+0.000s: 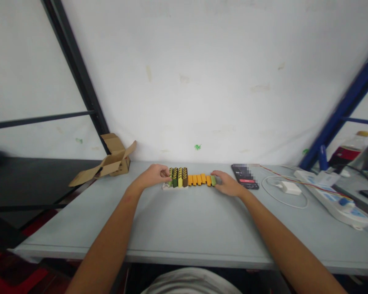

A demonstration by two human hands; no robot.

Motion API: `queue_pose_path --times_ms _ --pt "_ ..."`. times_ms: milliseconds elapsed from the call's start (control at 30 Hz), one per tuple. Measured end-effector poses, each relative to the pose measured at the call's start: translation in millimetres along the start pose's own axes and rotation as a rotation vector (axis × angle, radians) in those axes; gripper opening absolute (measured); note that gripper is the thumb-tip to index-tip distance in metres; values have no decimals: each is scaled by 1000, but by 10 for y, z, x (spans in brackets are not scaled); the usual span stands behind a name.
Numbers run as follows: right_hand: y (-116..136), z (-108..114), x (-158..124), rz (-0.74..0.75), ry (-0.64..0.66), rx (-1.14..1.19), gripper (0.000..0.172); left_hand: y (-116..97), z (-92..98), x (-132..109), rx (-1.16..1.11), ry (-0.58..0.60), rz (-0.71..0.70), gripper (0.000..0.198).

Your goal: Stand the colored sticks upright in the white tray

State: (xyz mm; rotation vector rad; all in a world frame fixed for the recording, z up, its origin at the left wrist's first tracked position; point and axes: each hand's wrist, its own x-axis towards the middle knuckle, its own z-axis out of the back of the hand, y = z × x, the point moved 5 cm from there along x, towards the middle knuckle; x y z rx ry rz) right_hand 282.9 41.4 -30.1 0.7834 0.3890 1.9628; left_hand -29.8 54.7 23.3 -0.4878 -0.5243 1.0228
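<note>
In front of me, a pale tray holds several rows of small upright pieces in dark green, yellow and brown, with dark-and-yellow patterned tops. My left hand is at the tray's left end, fingers pinched together; what they grip there is too small to make out. A line of several orange pieces lies to the right of the tray, side by side. At its right end are a green piece and a grey one, and my right hand has its fingers closed around this end.
An opened cardboard box sits at the back left. Right of my hands are a phone, a white charger with its cable and a power strip. A bottle stands farther right. A wall rises behind the table.
</note>
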Motion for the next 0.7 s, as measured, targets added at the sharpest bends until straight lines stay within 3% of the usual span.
queue_pose_path --times_ms 133,433,567,700 --pt "21 -13 -17 70 87 -38 48 57 9 9 2 18 12 20" --pt "-5 42 -36 24 99 -65 38 140 -6 31 3 15 15 28" --pt "-7 113 2 -47 -19 33 40 189 17 -2 -78 99 20 32" --pt "-32 220 23 -152 -251 169 54 373 191 -44 -212 -3 78 38"
